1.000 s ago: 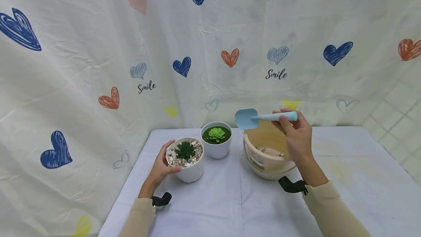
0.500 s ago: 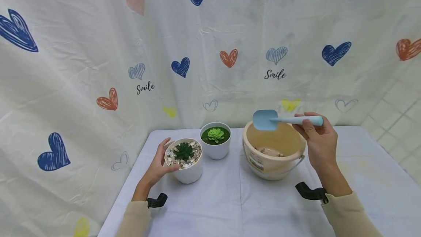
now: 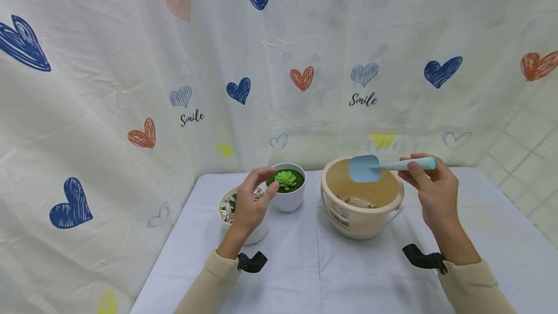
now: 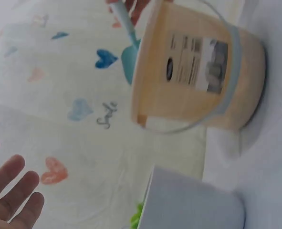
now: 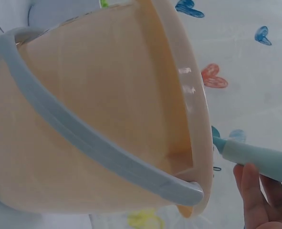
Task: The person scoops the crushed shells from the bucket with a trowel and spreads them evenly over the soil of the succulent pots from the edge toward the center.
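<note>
My right hand [image 3: 436, 193] pinches the pale handle of a light blue toy shovel [image 3: 365, 168], held level with its blade over the opening of a beige bucket [image 3: 364, 219]. In the right wrist view the bucket hides most of the blade. My left hand [image 3: 250, 205] is raised with fingers spread and nothing in them. It partly covers a white pot [image 3: 257, 236] holding pebbles and a dark green succulent. Just beyond its fingertips stands a second white pot [image 3: 288, 202] with a bright green succulent [image 3: 285, 179].
A little sandy material lies in the bottom of the bucket, whose grey-blue bail handle [image 5: 98, 152] hangs down its side. A white cloth [image 3: 296, 275] covers the table. Behind it hangs a curtain [image 3: 322, 125] printed with hearts.
My left hand has let go of the pebble-filled pot and moved right, toward the second pot. My right hand has carried the shovel to the right and slightly down, over the bucket.
</note>
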`<state>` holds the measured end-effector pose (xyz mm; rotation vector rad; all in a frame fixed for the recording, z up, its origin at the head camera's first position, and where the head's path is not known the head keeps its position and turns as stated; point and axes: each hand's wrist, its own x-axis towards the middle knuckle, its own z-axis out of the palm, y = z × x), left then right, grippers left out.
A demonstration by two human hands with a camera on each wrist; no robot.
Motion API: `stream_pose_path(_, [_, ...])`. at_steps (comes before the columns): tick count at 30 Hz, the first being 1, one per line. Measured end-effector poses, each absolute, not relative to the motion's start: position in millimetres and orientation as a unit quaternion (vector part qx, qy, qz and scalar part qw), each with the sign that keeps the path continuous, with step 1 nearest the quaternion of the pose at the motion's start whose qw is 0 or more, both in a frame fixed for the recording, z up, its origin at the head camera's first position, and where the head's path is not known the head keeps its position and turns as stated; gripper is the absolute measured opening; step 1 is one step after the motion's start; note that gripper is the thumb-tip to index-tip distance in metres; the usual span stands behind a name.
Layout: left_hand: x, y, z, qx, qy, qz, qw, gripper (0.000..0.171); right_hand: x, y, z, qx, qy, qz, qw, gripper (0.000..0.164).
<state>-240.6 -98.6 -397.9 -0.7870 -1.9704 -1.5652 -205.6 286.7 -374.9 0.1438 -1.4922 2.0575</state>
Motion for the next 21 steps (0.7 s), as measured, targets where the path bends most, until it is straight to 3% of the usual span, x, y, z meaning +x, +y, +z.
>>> stream_pose_path(4, [-248,-56,-412,-0.270,-0.708,-0.627,0.179,0.031,-210,287,-378,0.055,-0.627,0.726,0.275,0.024])
stream_pose_path(10, [-252,-9,-432,-0.213,-0.739,-0.635,0.070,0.047,-220,283,-379,0.027,-0.774,0.583,0.245,0.026])
stream_pose_path(14, [-258,12,-443,-0.206,-0.743,-0.635,0.046,0.055,-227,279,-377,0.018,-0.852,0.467,0.236,0.031])
stream_pose_path(21, [-265,30,-458,-0.199,-0.748,-0.633,0.028,0.054,-236,273,-378,0.042,-0.900,0.381,0.208,0.034])
